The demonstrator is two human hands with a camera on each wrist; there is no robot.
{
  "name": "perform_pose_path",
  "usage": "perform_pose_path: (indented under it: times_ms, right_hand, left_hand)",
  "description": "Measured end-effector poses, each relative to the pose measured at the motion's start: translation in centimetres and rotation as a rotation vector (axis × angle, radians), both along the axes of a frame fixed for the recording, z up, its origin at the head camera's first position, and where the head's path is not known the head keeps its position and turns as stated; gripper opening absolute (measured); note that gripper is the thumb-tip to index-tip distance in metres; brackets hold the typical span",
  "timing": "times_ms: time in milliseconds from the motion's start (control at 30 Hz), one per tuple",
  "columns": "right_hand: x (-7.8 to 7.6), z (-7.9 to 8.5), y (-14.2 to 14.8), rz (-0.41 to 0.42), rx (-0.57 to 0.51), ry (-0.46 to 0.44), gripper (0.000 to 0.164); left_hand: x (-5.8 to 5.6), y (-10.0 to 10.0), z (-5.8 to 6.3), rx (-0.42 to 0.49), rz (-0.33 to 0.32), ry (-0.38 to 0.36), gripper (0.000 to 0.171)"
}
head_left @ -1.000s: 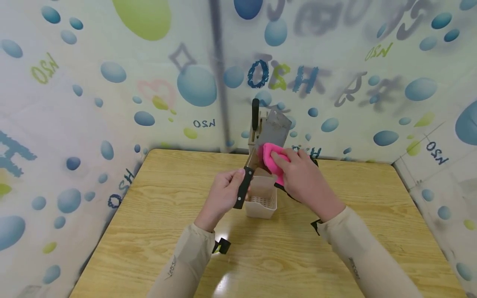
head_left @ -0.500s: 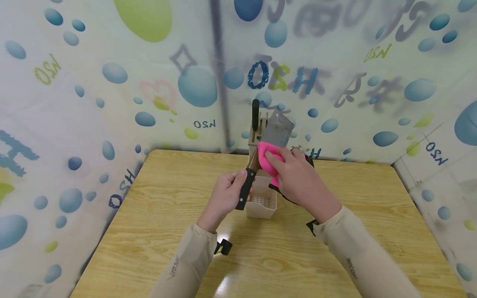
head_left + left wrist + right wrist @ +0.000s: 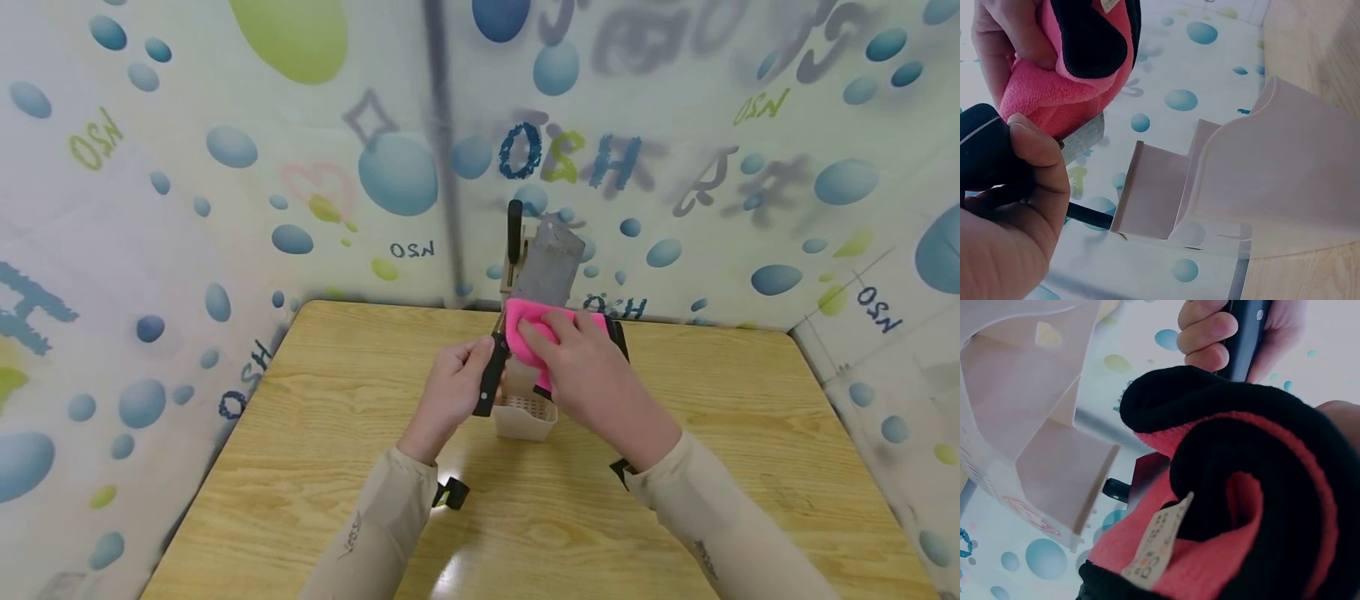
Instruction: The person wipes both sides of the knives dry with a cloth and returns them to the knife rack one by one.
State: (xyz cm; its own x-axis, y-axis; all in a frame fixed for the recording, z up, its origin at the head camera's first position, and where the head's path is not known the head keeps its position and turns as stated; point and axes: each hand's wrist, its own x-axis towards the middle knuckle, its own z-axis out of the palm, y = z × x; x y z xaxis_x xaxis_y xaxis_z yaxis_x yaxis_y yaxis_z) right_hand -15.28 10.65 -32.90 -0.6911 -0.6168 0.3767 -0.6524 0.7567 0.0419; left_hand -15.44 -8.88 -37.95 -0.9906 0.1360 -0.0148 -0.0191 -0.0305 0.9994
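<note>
My left hand (image 3: 453, 387) grips the black riveted handle of a cleaver (image 3: 551, 265), whose broad grey blade points up and away. My right hand (image 3: 592, 362) holds a folded cloth (image 3: 525, 329), pink on one face and black on the other, against the lower blade near the handle. In the left wrist view the cloth (image 3: 1054, 97) covers most of the blade, and only a strip of metal shows below it. The right wrist view is largely filled by the bunched cloth (image 3: 1285, 456), with a white label on it; the right fingers are hidden there.
Behind the hands stands a beige knife holder (image 3: 522, 425) with a perforated front tray. One black-handled knife (image 3: 514, 232) stands in its slots. The wooden table (image 3: 337, 392) meets a patterned wall (image 3: 315, 167) just behind the holder.
My right hand has slid the cloth down and left along the blade toward the handle, uncovering more of the upper blade. The left hand stays nearly in place, still gripping the cleaver.
</note>
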Motion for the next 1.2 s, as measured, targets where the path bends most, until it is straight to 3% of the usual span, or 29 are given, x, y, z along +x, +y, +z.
perform_pose_path:
  times_ms: [200, 367, 667, 967, 1200]
  right_hand:
    - [0.7, 0.5, -0.4, 0.041, 0.041, 0.018, 0.058]
    - [0.6, 0.7, -0.5, 0.03, 0.079, 0.042, 0.06]
    - [-0.5, 0.8, -0.1, -0.007, 0.05, 0.069, 0.059]
    - [-2.5, 0.8, 0.9, -0.035, 0.022, 0.121, 0.047]
    - [-3.6, 0.9, 1.4, -0.093, 0.01, 0.096, 0.056]
  left_hand:
    - [-0.2, -0.1, -0.1, 0.002, 0.004, -0.009, 0.047]
    - [-0.1, -0.1, 0.0, -0.004, 0.003, -0.007, 0.044]
    - [0.2, -0.2, 0.1, -0.02, -0.049, 0.028, 0.042]
    - [0.8, -0.2, 0.3, -0.08, -0.065, 0.061, 0.041]
    - [1.0, -0.4, 0.2, -0.117, -0.077, 0.102, 0.04]
